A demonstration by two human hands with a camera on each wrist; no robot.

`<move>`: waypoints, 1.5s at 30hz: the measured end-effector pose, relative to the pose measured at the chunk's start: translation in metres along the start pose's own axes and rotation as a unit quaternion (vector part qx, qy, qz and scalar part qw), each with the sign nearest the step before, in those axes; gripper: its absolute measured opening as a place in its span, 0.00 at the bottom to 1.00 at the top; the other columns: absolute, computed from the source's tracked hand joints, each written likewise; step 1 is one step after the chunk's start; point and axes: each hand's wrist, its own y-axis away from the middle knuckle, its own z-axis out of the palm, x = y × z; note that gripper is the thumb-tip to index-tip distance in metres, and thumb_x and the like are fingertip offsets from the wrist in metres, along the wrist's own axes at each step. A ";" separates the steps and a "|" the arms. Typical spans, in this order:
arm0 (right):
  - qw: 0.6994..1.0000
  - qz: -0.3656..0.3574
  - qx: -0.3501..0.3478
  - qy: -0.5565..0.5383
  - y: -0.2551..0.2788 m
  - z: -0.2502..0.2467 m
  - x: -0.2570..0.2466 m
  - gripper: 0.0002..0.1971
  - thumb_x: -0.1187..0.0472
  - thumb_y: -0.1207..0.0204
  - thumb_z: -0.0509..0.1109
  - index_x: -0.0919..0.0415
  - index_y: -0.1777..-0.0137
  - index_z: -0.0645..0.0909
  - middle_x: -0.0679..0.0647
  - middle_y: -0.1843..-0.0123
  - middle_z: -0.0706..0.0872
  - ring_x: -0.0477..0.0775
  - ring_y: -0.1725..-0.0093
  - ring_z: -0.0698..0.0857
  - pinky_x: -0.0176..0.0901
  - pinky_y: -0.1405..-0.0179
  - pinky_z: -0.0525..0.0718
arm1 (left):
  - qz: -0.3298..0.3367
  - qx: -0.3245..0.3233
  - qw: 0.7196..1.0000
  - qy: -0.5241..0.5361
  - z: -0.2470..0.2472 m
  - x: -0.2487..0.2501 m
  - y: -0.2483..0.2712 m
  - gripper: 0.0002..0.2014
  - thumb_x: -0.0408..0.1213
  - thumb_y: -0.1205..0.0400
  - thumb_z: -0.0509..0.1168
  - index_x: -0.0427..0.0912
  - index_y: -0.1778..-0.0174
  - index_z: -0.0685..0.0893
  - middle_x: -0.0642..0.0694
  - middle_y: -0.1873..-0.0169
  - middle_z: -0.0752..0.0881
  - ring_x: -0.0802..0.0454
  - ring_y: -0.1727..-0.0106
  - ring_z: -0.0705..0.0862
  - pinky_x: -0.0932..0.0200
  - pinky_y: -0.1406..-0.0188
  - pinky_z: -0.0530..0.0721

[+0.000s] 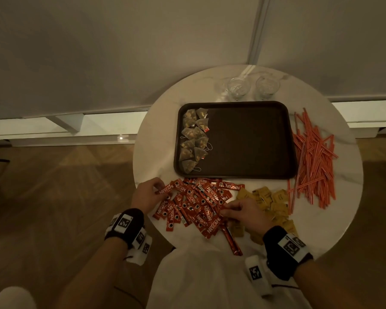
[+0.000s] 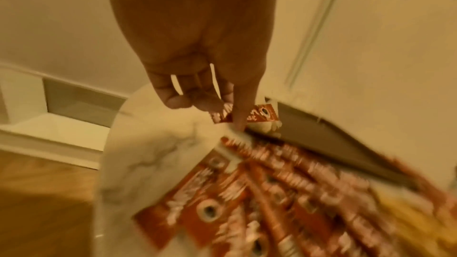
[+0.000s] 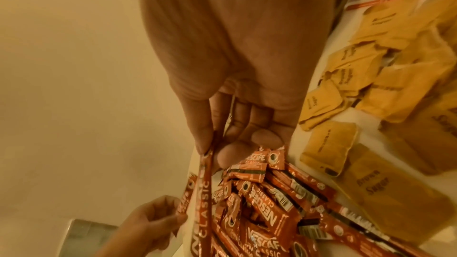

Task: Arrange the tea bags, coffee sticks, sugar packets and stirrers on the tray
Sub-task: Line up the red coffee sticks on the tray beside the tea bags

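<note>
A dark brown tray lies on a round white marble table. Several pyramid tea bags sit along the tray's left side. A heap of red Nescafe coffee sticks lies in front of the tray. Yellow-brown sugar packets lie right of the heap, and orange striped stirrers lie right of the tray. My left hand pinches one coffee stick at the heap's left end. At the heap's right edge my right hand pinches another stick between thumb and forefinger.
Two clear glasses stand behind the tray near the wall. One coffee stick lies apart near the table's front edge. Wooden floor lies to the left of the table, and a white garment is below it.
</note>
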 end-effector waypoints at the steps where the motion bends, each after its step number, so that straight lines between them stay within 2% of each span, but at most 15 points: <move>1: 1.000 -0.003 -0.002 0.001 -0.001 0.002 -0.002 0.04 0.63 0.25 0.76 0.61 0.51 0.89 0.62 0.55 0.92 0.57 0.61 0.89 0.52 0.49 0.88 | -0.002 0.003 0.999 0.034 -0.002 0.003 0.005 0.09 0.43 0.24 0.77 0.50 0.52 0.84 0.56 0.54 0.84 0.56 0.51 0.83 0.61 0.54 0.79; 4: 1.000 -0.022 -0.020 0.004 -0.003 0.008 -0.012 0.06 0.62 0.26 0.77 0.62 0.51 0.89 0.58 0.59 0.93 0.49 0.65 0.89 0.39 0.59 0.88 | 0.027 -0.041 0.996 0.068 0.001 0.026 0.027 0.11 0.45 0.21 0.74 0.52 0.44 0.86 0.59 0.51 0.84 0.65 0.54 0.82 0.72 0.59 0.76; 6: 0.999 -0.019 -0.025 -0.009 -0.004 0.010 -0.017 0.06 0.62 0.27 0.78 0.62 0.52 0.88 0.57 0.59 0.93 0.48 0.64 0.90 0.36 0.61 0.88 | 0.059 -0.106 0.990 0.075 0.009 0.044 0.041 0.15 0.44 0.20 0.73 0.51 0.37 0.86 0.58 0.48 0.86 0.66 0.54 0.84 0.71 0.57 0.81; 10: 0.999 -0.032 0.000 -0.044 -0.007 0.003 -0.020 0.06 0.65 0.28 0.78 0.66 0.54 0.87 0.61 0.60 0.92 0.53 0.65 0.90 0.38 0.64 0.88 | 0.119 -0.132 0.982 0.069 0.027 0.070 0.057 0.13 0.42 0.19 0.73 0.51 0.38 0.87 0.65 0.56 0.84 0.73 0.60 0.82 0.73 0.57 0.78; 13: 0.997 -0.033 0.009 -0.067 -0.007 -0.002 -0.020 0.07 0.65 0.28 0.77 0.67 0.52 0.87 0.59 0.58 0.92 0.49 0.66 0.90 0.38 0.63 0.89 | 0.115 -0.109 0.983 0.094 0.036 0.080 0.061 0.13 0.41 0.19 0.73 0.49 0.38 0.87 0.64 0.62 0.84 0.73 0.67 0.81 0.74 0.62 0.76; 15: 0.994 -0.032 0.024 -0.099 -0.006 -0.005 -0.021 0.07 0.66 0.28 0.77 0.66 0.52 0.85 0.59 0.59 0.92 0.50 0.67 0.90 0.44 0.60 0.89 | 0.106 -0.109 0.982 0.109 0.037 0.085 0.060 0.13 0.41 0.20 0.73 0.49 0.39 0.87 0.63 0.63 0.84 0.72 0.69 0.81 0.74 0.64 0.75; 20: 0.986 -0.035 0.054 -0.155 -0.005 -0.011 -0.018 0.11 0.64 0.30 0.78 0.65 0.49 0.83 0.57 0.60 0.92 0.53 0.67 0.88 0.49 0.55 0.90 | 0.101 -0.140 0.975 0.137 0.042 0.096 0.062 0.18 0.43 0.21 0.75 0.47 0.35 0.87 0.58 0.51 0.87 0.72 0.61 0.82 0.77 0.61 0.77; 23: 0.991 -0.038 0.047 -0.123 -0.003 -0.010 -0.014 0.09 0.61 0.29 0.77 0.63 0.51 0.87 0.57 0.60 0.92 0.53 0.63 0.88 0.49 0.50 0.90 | 0.098 -0.144 0.975 0.139 0.045 0.100 0.064 0.18 0.40 0.21 0.75 0.46 0.35 0.86 0.57 0.50 0.86 0.71 0.61 0.81 0.80 0.60 0.77; 26: 0.992 -0.037 0.056 -0.110 -0.002 -0.010 -0.011 0.14 0.56 0.35 0.78 0.64 0.52 0.88 0.60 0.56 0.93 0.54 0.62 0.90 0.48 0.51 0.91 | 0.089 -0.205 0.963 0.153 0.041 0.098 0.067 0.20 0.40 0.22 0.75 0.49 0.32 0.84 0.59 0.50 0.85 0.66 0.56 0.84 0.76 0.54 0.81; 29: 0.992 -0.038 0.064 -0.099 -0.001 -0.010 -0.009 0.10 0.61 0.29 0.77 0.66 0.51 0.87 0.59 0.55 0.93 0.56 0.59 0.92 0.41 0.59 0.91 | 0.063 -0.278 0.939 0.194 0.040 0.093 0.066 0.16 0.49 0.19 0.70 0.53 0.35 0.86 0.58 0.50 0.89 0.62 0.51 0.88 0.61 0.41 0.86; 32: 0.995 -0.037 0.064 -0.074 0.000 -0.008 -0.010 0.06 0.63 0.28 0.78 0.63 0.52 0.88 0.56 0.56 0.93 0.55 0.58 0.93 0.38 0.61 0.90 | 0.047 -0.261 0.936 0.230 0.041 0.096 0.067 0.09 0.53 0.18 0.68 0.54 0.50 0.89 0.59 0.57 0.89 0.67 0.57 0.87 0.61 0.45 0.85; 34: 0.995 -0.036 0.055 -0.077 -0.002 -0.007 -0.013 0.05 0.63 0.29 0.78 0.62 0.54 0.88 0.56 0.57 0.93 0.55 0.59 0.92 0.40 0.58 0.91 | 0.059 -0.232 0.945 0.225 0.044 0.096 0.066 0.06 0.47 0.21 0.73 0.52 0.51 0.89 0.55 0.56 0.90 0.64 0.55 0.88 0.61 0.47 0.87; 37: 0.995 -0.020 0.035 -0.095 -0.003 -0.006 -0.015 0.05 0.62 0.30 0.77 0.61 0.55 0.89 0.55 0.57 0.94 0.56 0.56 0.91 0.47 0.49 0.90 | 0.075 -0.209 0.949 0.226 0.044 0.091 0.066 0.04 0.43 0.22 0.75 0.57 0.55 0.88 0.56 0.57 0.90 0.64 0.55 0.88 0.63 0.49 0.87; 41: 0.996 -0.020 0.027 -0.082 -0.005 -0.008 -0.012 0.07 0.60 0.31 0.77 0.63 0.56 0.88 0.58 0.58 0.93 0.55 0.59 0.90 0.48 0.50 0.89 | 0.052 -0.202 0.953 0.219 0.039 0.068 0.063 0.03 0.42 0.18 0.71 0.52 0.51 0.90 0.57 0.58 0.90 0.65 0.59 0.88 0.68 0.55 0.85; 45: 0.999 -0.014 0.031 -0.015 -0.006 -0.019 -0.003 0.10 0.58 0.27 0.75 0.65 0.54 0.88 0.58 0.59 0.92 0.47 0.64 0.88 0.36 0.62 0.85 | -0.057 -0.062 0.966 0.246 0.030 0.020 0.052 0.05 0.39 0.16 0.68 0.46 0.50 0.89 0.48 0.57 0.91 0.53 0.61 0.89 0.59 0.57 0.90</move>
